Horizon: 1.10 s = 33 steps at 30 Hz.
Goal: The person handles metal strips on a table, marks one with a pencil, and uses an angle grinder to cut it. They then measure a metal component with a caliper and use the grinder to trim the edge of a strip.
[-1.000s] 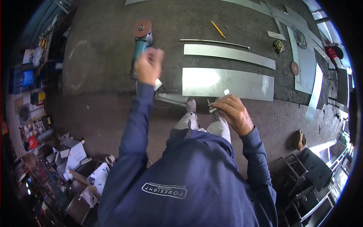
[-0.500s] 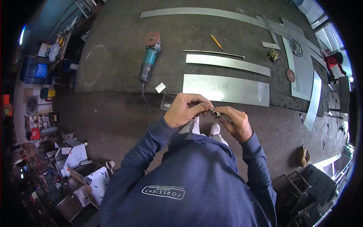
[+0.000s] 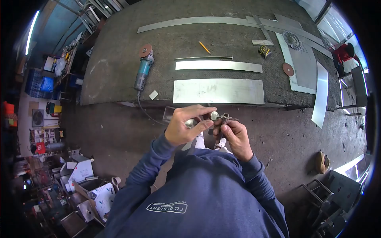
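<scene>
My right hand [image 3: 238, 139] is closed around a small metal fitting [image 3: 226, 116] with a round, hollow end pointing up; thin metal parts stick out sideways. At the fingertips of my left hand [image 3: 183, 126], a small white cap-like piece [image 3: 214, 115] sits between index finger and thumb, right beside the fitting. Another pale, rounded thing [image 3: 189, 123] shows in the gap between left thumb and palm. Both hands are in front of my body, just off the near table edge. My fingers partly hide the fitting's lower part.
On the dark worktable [image 3: 119, 75] lie an angle grinder [image 3: 144, 69], metal strips [image 3: 218, 91], a thin rod [image 3: 203, 58], a pencil [image 3: 204, 47], a tape measure [image 3: 264, 51] and a reddish disc [image 3: 288, 70]. Shoes [image 3: 322, 162] stand on the floor at right. Scrap [image 3: 83, 170] is piled at left.
My left fingers have opened out and drawn slightly left, bringing the white piece into view. My right hand has turned the fitting's hollow end upward. The camera view has shifted.
</scene>
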Each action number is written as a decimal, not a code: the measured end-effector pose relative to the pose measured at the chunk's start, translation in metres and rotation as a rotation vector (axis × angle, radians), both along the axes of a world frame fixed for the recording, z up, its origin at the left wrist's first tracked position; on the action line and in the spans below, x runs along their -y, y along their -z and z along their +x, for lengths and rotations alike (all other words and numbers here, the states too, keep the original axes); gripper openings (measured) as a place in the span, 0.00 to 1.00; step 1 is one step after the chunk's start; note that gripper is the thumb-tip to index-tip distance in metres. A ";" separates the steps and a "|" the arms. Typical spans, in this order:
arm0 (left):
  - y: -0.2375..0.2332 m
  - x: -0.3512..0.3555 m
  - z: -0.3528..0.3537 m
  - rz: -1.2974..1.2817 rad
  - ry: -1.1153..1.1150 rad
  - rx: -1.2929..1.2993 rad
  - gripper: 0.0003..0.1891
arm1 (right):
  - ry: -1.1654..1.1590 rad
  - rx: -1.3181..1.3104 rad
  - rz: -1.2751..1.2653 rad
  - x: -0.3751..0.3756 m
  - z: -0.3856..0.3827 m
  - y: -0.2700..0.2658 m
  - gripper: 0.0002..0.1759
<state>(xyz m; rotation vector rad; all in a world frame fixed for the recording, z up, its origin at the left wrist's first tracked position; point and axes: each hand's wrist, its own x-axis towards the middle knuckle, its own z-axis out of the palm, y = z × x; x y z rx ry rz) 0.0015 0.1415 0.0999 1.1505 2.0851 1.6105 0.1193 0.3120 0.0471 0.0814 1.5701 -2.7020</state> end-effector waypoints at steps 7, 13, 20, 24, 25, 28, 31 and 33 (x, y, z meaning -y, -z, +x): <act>-0.006 -0.013 0.019 -0.042 -0.093 -0.523 0.19 | 0.008 -0.031 0.097 -0.013 0.013 -0.007 0.19; -0.007 -0.013 0.016 -0.021 -0.050 0.765 0.09 | -0.007 -0.057 0.122 -0.024 0.014 -0.012 0.20; -0.009 -0.024 0.010 -0.132 -0.057 -0.370 0.13 | -0.059 0.056 0.063 -0.027 0.010 -0.015 0.21; -0.006 -0.029 0.020 0.002 -0.143 -0.551 0.16 | -0.102 0.143 -0.116 -0.029 0.007 -0.013 0.19; -0.006 -0.030 0.025 0.086 -0.217 -0.104 0.15 | -0.103 0.139 -0.101 -0.029 0.008 -0.010 0.19; 0.000 -0.019 0.017 0.048 -0.143 0.642 0.14 | -0.103 0.092 0.036 -0.029 0.004 -0.005 0.18; -0.007 -0.015 0.015 -0.076 -0.068 0.789 0.14 | -0.122 0.060 0.119 -0.027 -0.001 -0.006 0.18; -0.009 -0.014 0.017 -0.172 -0.166 0.301 0.13 | -0.123 0.090 0.097 -0.025 -0.002 -0.008 0.17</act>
